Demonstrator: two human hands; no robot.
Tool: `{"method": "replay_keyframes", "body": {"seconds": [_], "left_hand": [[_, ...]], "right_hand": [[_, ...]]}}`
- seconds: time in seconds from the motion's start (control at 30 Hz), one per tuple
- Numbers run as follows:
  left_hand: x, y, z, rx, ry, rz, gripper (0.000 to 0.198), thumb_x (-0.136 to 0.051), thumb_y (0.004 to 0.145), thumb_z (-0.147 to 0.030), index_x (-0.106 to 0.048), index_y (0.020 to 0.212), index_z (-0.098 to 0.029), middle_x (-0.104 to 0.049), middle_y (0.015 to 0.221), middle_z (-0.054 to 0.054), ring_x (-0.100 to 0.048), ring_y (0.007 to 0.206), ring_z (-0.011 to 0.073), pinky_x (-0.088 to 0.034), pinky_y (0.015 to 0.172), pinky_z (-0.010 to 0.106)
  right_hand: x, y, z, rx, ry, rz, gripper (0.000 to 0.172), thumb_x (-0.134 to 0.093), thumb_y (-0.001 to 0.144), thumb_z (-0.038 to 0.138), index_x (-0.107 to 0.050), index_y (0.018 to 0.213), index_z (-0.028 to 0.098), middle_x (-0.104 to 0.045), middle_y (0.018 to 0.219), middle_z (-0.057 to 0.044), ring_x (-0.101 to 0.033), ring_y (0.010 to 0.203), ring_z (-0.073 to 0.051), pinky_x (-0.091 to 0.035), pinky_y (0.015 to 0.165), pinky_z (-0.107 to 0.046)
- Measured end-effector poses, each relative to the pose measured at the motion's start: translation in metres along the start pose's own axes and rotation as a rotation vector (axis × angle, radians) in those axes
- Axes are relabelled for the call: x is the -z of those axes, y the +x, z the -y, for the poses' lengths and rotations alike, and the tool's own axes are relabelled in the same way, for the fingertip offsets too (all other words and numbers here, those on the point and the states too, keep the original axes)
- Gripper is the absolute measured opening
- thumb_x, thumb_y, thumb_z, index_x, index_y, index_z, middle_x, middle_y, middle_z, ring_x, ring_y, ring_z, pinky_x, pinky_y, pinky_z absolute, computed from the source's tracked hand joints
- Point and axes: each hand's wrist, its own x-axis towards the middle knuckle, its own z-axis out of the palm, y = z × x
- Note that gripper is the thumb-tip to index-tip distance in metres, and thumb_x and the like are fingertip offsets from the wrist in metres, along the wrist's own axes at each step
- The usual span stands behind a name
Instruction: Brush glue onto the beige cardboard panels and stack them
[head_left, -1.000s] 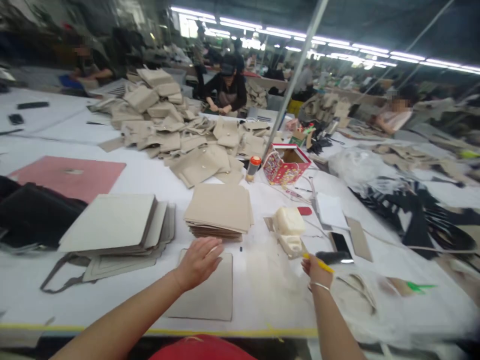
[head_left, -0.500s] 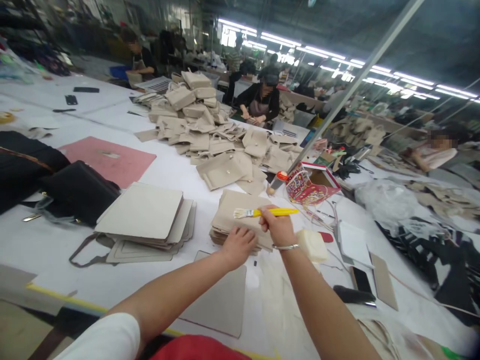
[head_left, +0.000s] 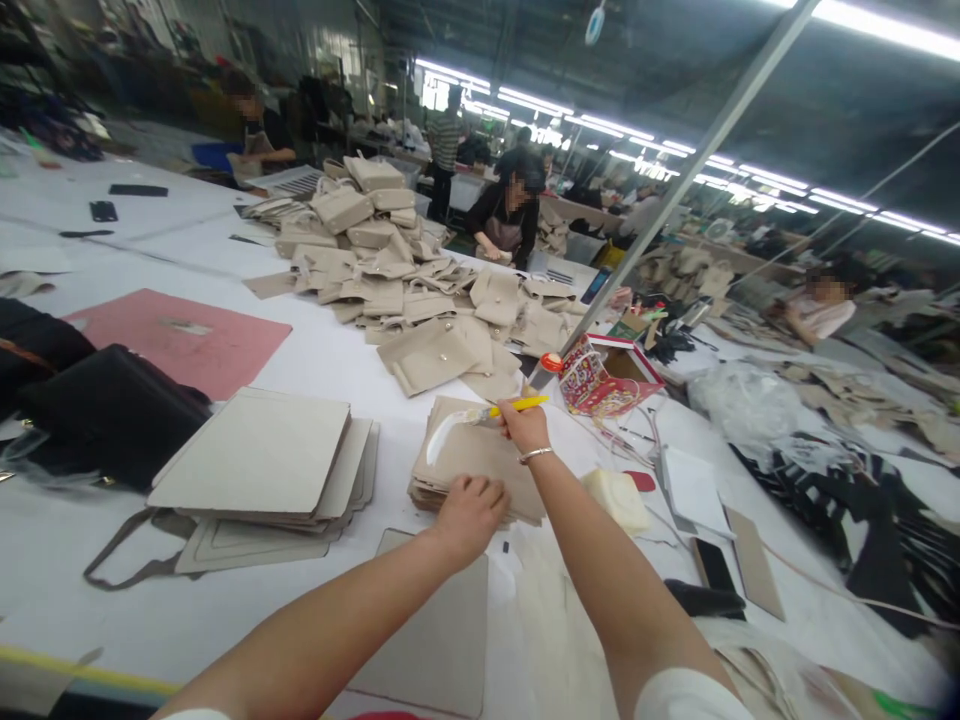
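My right hand is shut on a yellow-handled flat brush, whose bristles rest on the top panel of a stack of beige bag panels. A wet white streak of glue curves across that panel. My left hand lies on the near edge of the stack, with its fingers curled and pressing down. It holds no tool. A single beige panel lies flat on the table beneath my left forearm, partly hidden by it.
On the white work table are a stacked board pile, black bags, a pink sheet, heaped beige bags, an orange-capped bottle, a patterned box, a cream block and a phone. A co-worker sits beyond.
The brush has come down onto the top panel and a white glue streak now shows there. My right hand has moved toward the stack's far side. The view has shifted slightly.
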Motion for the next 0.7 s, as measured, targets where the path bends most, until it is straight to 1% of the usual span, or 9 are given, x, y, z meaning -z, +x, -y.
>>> {"method": "replay_keyframes", "body": {"seconds": [0.17,0.23,0.27,0.33,0.4,0.47,0.57,0.63,0.7], "left_hand": [[0.001,0.003,-0.001,0.015,0.0,-0.003,0.025,-0.045,0.086,-0.024,-0.051,0.111,-0.024,-0.054,0.114,0.007,-0.047,0.098,0.0208,-0.035,0.077,0.037],[0.0,0.006,-0.001,0.028,-0.002,0.001,0.023,-0.047,0.086,-0.027,-0.052,0.108,-0.024,-0.055,0.113,0.006,-0.048,0.096,0.0207,-0.035,0.075,0.036],[0.0,0.007,0.0,0.035,0.0,0.006,0.023,-0.049,0.085,-0.028,-0.053,0.107,-0.024,-0.054,0.114,0.006,-0.048,0.095,0.0209,-0.035,0.075,0.035],[0.001,0.01,0.0,0.049,0.01,0.022,0.027,-0.053,0.082,-0.032,-0.052,0.107,-0.022,-0.052,0.116,0.008,-0.048,0.094,0.0215,-0.036,0.074,0.035],[0.003,0.013,0.0,0.059,0.027,0.044,0.033,-0.057,0.079,-0.034,-0.051,0.108,-0.02,-0.052,0.114,0.009,-0.048,0.093,0.0224,-0.036,0.074,0.035],[0.006,0.015,0.0,0.056,0.045,0.065,0.034,-0.058,0.078,-0.035,-0.052,0.107,-0.018,-0.054,0.106,0.01,-0.048,0.092,0.0232,-0.037,0.073,0.035],[0.01,0.016,-0.003,0.027,0.073,0.075,0.029,-0.056,0.079,-0.032,-0.053,0.103,-0.016,-0.055,0.097,0.01,-0.049,0.09,0.0239,-0.038,0.072,0.035],[0.012,0.015,-0.004,-0.003,0.083,0.072,0.024,-0.054,0.081,-0.03,-0.053,0.1,-0.015,-0.055,0.094,0.01,-0.049,0.088,0.0235,-0.038,0.071,0.035],[0.014,0.015,-0.003,-0.04,0.084,0.077,0.021,-0.052,0.082,-0.029,-0.054,0.097,-0.014,-0.055,0.092,0.01,-0.05,0.087,0.023,-0.039,0.072,0.034]], "right_hand": [[0.064,-0.009,-0.025,-0.052,-0.1,-0.159,0.023,-0.053,0.07,0.035,-0.057,0.062,0.013,-0.056,0.046,0.0,-0.047,0.035,-0.008,-0.037,0.035,-0.018],[0.084,-0.014,-0.031,-0.056,-0.124,-0.21,0.025,-0.052,0.071,0.034,-0.057,0.062,0.012,-0.056,0.046,0.0,-0.048,0.036,-0.007,-0.038,0.038,-0.017],[0.091,-0.018,-0.033,-0.054,-0.123,-0.222,0.026,-0.051,0.073,0.035,-0.058,0.065,0.011,-0.056,0.047,0.0,-0.049,0.037,-0.007,-0.038,0.039,-0.016],[0.097,-0.028,-0.035,-0.054,-0.121,-0.226,0.028,-0.049,0.074,0.036,-0.059,0.071,0.01,-0.057,0.048,0.0,-0.05,0.038,-0.006,-0.038,0.041,-0.015],[0.098,-0.047,-0.037,-0.049,-0.138,-0.211,0.028,-0.05,0.074,0.037,-0.06,0.073,0.011,-0.057,0.048,0.001,-0.051,0.038,-0.006,-0.039,0.041,-0.015],[0.096,-0.075,-0.041,-0.04,-0.161,-0.184,0.026,-0.051,0.074,0.038,-0.06,0.072,0.013,-0.057,0.047,0.002,-0.051,0.036,-0.007,-0.039,0.04,-0.015],[0.096,-0.124,-0.046,-0.025,-0.142,-0.153,0.028,-0.05,0.076,0.041,-0.061,0.073,0.015,-0.057,0.047,0.002,-0.052,0.037,-0.008,-0.04,0.039,-0.017],[0.099,-0.152,-0.046,-0.031,-0.105,-0.167,0.03,-0.051,0.076,0.044,-0.061,0.076,0.015,-0.057,0.048,0.002,-0.052,0.037,-0.009,-0.041,0.038,-0.017],[0.104,-0.172,-0.043,-0.043,-0.062,-0.211,0.032,-0.053,0.076,0.045,-0.061,0.079,0.015,-0.057,0.049,0.002,-0.052,0.037,-0.009,-0.042,0.039,-0.018]]}}
